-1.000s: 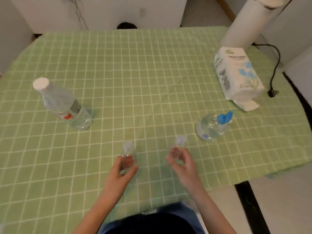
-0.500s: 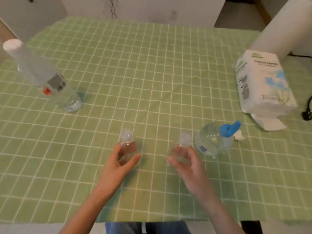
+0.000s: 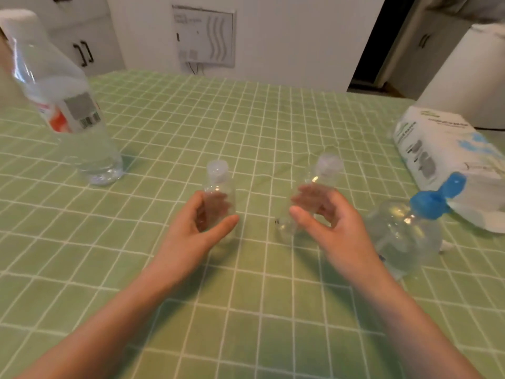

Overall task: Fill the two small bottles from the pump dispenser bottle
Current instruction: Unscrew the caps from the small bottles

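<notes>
Fingers point(image 3: 192, 201) of left hand point(image 3: 188, 239) wrap one small bottle point(image 3: 218, 177), right hand point(image 3: 338, 239) the other bottle point(image 3: 326, 168); light, slippery plastic, probably best held mid-body.

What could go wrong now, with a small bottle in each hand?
The right hand holds the right small bottle tilted, close beside the pump dispenser bottle; a sideways move might knock the dispenser over.
The left hand grips the left small bottle too, so no hand is free to press the pump.
Both small bottles look capped; pumping now could spill on the tablecloth.
</notes>
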### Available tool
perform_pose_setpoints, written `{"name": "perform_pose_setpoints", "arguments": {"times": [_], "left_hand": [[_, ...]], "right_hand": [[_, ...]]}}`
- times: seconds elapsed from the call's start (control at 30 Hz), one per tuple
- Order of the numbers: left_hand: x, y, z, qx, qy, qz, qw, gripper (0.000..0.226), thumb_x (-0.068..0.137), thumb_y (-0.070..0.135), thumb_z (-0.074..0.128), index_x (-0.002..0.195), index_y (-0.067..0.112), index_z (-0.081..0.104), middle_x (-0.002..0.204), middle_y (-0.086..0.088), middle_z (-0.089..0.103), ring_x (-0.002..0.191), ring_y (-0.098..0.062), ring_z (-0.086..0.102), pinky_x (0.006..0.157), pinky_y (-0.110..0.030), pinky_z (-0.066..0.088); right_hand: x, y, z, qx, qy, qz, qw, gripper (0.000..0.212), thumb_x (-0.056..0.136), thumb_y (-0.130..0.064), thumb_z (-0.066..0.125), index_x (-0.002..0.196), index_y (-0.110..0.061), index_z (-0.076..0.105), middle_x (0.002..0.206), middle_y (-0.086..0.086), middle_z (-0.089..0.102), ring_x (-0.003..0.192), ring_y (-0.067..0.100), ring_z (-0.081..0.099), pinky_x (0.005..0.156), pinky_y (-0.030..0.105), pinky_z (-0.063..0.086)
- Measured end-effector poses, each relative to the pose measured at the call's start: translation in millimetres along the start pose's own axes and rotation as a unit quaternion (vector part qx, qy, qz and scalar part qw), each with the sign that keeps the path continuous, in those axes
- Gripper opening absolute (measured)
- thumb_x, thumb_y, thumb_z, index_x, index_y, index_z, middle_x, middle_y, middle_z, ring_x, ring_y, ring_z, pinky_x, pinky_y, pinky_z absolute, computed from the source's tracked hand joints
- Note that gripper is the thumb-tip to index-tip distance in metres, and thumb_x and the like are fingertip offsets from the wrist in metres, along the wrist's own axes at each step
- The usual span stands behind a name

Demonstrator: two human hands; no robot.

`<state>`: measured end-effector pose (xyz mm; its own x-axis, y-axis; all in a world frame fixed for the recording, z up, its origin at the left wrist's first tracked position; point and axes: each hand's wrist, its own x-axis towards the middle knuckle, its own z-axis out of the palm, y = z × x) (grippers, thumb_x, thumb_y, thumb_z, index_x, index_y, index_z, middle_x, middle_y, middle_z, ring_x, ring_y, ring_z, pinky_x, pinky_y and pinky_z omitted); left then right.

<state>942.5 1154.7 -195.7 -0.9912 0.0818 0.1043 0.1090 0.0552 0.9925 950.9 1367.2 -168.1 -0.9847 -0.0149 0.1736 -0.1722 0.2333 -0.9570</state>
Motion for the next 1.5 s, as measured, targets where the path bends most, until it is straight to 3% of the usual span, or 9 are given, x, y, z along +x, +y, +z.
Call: {"name": "perform_pose_setpoints", "arguments": {"times": [0.47, 0.6, 0.77, 0.9, 0.97, 1.1, 1.27, 1.37, 1.5], "left_hand": [[-2, -6, 4, 0.096, 0.015, 0.012, 0.995, 0.042, 0.081, 0.024, 0.064, 0.120, 0.018, 0.050, 0.125, 0.000, 0.056, 0.116, -0.011, 0.054, 0.103, -0.033, 0.043], [-2, -6, 2, 0.116, 0.013, -0.006, 0.993, 0.069, 0.066, 0.044, 0.066, 0.127, 0.021, 0.044, 0.135, -0.001, 0.050, 0.125, -0.014, 0.048, 0.106, -0.037, 0.039], [-16, -1, 5, 0.157, 0.038, -0.012, 0.987, 0.112, 0.057, 0.057, 0.069, 0.146, 0.029, 0.007, 0.154, 0.001, 0.020, 0.136, -0.014, 0.028, 0.113, -0.041, 0.026], [-60, -4, 14, 0.183, 0.160, 0.127, 0.962, 0.077, 0.070, 0.058, 0.063, 0.136, 0.037, 0.029, 0.139, 0.026, 0.035, 0.122, 0.009, 0.038, 0.101, -0.024, 0.035], [-75, 0, 23, 0.190, 0.125, 0.179, 0.957, 0.053, 0.076, 0.052, 0.064, 0.123, 0.043, 0.041, 0.123, 0.032, 0.049, 0.116, 0.009, 0.046, 0.094, -0.016, 0.041], [-73, 11, 47, 0.241, 0.026, 0.208, 0.948, 0.056, 0.072, 0.054, 0.060, 0.121, 0.048, 0.033, 0.124, 0.028, 0.044, 0.119, 0.012, 0.039, 0.097, -0.002, 0.029], [-41, 12, 60, 0.241, 0.015, 0.201, 0.949, 0.051, 0.078, 0.025, 0.066, 0.114, 0.042, 0.034, 0.114, 0.020, 0.052, 0.110, 0.004, 0.050, 0.091, -0.007, 0.037], [-35, 7, 54, 0.264, 0.012, 0.196, 0.944, 0.033, 0.077, 0.045, 0.054, 0.105, 0.046, 0.035, 0.104, 0.021, 0.055, 0.096, 0.006, 0.053, 0.082, -0.012, 0.044], [-40, -2, 47, 0.329, 0.002, 0.205, 0.922, 0.036, 0.075, 0.056, 0.047, 0.106, 0.041, 0.035, 0.086, 0.020, 0.050, 0.081, 0.004, 0.050, 0.066, -0.016, 0.044]], "right_hand": [[-2, 7, -3, -0.052, -0.051, -0.016, 0.997, 0.037, 0.071, -0.048, 0.068, 0.104, -0.037, 0.055, 0.105, -0.011, 0.065, 0.102, 0.004, 0.061, 0.096, 0.042, 0.050], [-5, 9, 0, -0.081, -0.061, -0.014, 0.995, 0.031, 0.078, -0.042, 0.068, 0.105, -0.040, 0.052, 0.105, -0.015, 0.063, 0.104, -0.001, 0.058, 0.098, 0.037, 0.049], [-11, 7, 1, -0.078, -0.063, -0.005, 0.995, 0.040, 0.071, -0.049, 0.067, 0.107, -0.037, 0.053, 0.105, -0.014, 0.064, 0.105, 0.001, 0.059, 0.098, 0.038, 0.049], [-20, 3, 1, -0.042, -0.070, -0.005, 0.997, 0.053, 0.058, -0.061, 0.066, 0.104, -0.036, 0.056, 0.097, -0.017, 0.069, 0.097, -0.007, 0.062, 0.089, 0.020, 0.050], [-27, 0, 4, -0.015, -0.092, -0.006, 0.996, 0.059, 0.055, -0.065, 0.067, 0.106, -0.035, 0.058, 0.099, -0.017, 0.071, 0.098, -0.006, 0.063, 0.083, 0.015, 0.050], [-37, -3, 16, 0.061, -0.127, -0.006, 0.990, 0.059, 0.056, -0.054, 0.074, 0.107, -0.027, 0.060, 0.098, -0.008, 0.074, 0.095, 0.005, 0.067, 0.082, 0.023, 0.053], [-38, -12, 22, 0.039, -0.127, -0.010, 0.991, 0.052, 0.063, -0.054, 0.066, 0.108, -0.030, 0.056, 0.094, -0.014, 0.072, 0.090, -0.002, 0.065, 0.075, 0.016, 0.051], [-31, -20, 11, -0.055, -0.072, -0.060, 0.994, 0.061, 0.061, -0.072, 0.053, 0.106, -0.031, 0.057, 0.096, -0.017, 0.065, 0.089, -0.007, 0.059, 0.076, 0.013, 0.048], [-20, -29, -7, -0.061, -0.022, -0.104, 0.992, 0.045, 0.069, -0.062, 0.055, 0.093, -0.025, 0.061, 0.052, -0.014, 0.044, 0.049, 0.002, 0.040, 0.050, 0.011, 0.036]]}}
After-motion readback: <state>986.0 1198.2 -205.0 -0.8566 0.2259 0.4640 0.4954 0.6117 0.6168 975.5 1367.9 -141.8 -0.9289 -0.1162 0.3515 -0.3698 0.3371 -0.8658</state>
